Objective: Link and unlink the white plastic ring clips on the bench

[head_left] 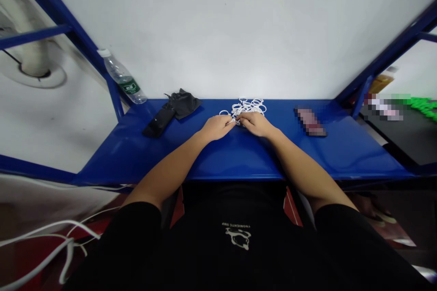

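In the head view, your left hand (pixel 217 127) and right hand (pixel 256 123) meet over the blue metal tabletop (pixel 235 159), fingertips turned in toward each other and almost touching. The heap of white plastic rings (pixel 247 107) lies right at your grip: most of it spreads just beyond your right hand's knuckles, toward the white wall (pixel 239 32), and its near edge runs in under your right fingers. One loose white ring (pixel 224 112) lies apart from the heap, just past the knuckles of your left hand.

Your fingers are curled on both sides, and a bit of white shows between the two sets of fingertips. It is too small to make out, so you cannot tell from here whether either hand is pinching a ring or merely touching one.

Well to the left of your hands, a black drawstring pouch (pixel 185 102) lies against a flat black object (pixel 159 122). Beyond them, a clear plastic bottle (pixel 127 82) with a green label leans at the back corner. To your right, a blurred, phone-shaped object (pixel 310 122) lies flat on the tabletop, well apart from the rings.
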The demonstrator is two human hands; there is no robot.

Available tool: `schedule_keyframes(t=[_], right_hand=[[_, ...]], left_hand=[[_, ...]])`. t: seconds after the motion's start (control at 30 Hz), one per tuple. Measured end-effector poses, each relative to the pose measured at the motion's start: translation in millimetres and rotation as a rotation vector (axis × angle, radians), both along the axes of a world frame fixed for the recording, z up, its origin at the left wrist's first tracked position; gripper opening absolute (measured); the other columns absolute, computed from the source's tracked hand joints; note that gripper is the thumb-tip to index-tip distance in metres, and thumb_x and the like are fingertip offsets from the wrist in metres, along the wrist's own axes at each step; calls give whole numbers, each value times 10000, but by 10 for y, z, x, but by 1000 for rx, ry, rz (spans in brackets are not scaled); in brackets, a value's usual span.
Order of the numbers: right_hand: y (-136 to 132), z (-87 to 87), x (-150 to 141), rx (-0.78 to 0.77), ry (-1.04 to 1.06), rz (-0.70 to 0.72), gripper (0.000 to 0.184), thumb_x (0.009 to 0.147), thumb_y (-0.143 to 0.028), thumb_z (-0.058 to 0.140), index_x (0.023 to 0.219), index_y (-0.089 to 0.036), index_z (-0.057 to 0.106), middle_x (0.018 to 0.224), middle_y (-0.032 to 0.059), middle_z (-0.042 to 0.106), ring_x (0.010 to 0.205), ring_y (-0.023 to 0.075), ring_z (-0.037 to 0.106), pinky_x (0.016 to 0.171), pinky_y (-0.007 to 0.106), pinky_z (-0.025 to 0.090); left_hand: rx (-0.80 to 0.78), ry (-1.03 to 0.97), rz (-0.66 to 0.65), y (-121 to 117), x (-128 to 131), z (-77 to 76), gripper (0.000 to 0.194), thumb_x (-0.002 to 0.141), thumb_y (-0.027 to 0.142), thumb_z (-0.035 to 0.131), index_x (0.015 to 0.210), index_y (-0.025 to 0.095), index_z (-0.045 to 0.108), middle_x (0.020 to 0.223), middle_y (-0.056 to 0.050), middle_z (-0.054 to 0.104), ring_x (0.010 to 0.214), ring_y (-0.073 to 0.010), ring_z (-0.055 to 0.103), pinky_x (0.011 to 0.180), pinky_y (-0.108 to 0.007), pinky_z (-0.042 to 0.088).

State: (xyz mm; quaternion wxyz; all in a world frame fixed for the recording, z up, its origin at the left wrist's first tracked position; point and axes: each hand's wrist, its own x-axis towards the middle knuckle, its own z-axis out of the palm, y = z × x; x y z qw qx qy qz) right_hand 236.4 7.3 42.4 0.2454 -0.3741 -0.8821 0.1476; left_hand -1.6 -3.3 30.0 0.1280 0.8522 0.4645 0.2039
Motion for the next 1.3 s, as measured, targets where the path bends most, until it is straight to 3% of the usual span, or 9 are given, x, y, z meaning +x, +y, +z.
schedule_keyframes(t=[0.13,0.33,0.63,1.0,1.3], right_hand=[[-10,-28,-30,20,34,-8,399,1033,-276,526,1340,-188,766,1177,111,843,1013,265,753,920,373,537],[4,-106,-88,2,-15,53,340,1025,-276,519,1220,-192,786,1096,107,838,942,254,740,888,356,525],[-2,-87,-71,16,-1,39,321,995,-286,503,1054,-185,802,951,91,823,831,237,719,815,339,504],[15,-75,-36,4,5,93,337,998,-282,487,1064,-180,802,981,94,825,857,233,727,836,339,514],[16,-73,-38,20,12,96,301,959,-290,510,1006,-173,783,884,75,797,773,211,671,771,318,472]], left_hand=[[40,-58,-62,18,-4,-38,349,1145,381,477,921,219,690,895,-62,732,862,-231,698,760,-323,480],[44,-68,-78,30,-2,-92,359,1167,379,430,1003,214,703,963,-73,766,910,-243,724,809,-335,520],[24,-74,-116,4,15,-65,371,1173,373,435,938,215,675,950,-64,760,898,-235,717,796,-331,495],[-9,-113,-132,14,5,-90,379,1171,377,422,929,212,664,950,-59,762,890,-228,706,803,-333,491],[-50,-130,-144,7,12,-83,388,1168,395,422,915,212,652,925,-53,755,875,-226,702,813,-341,486]])
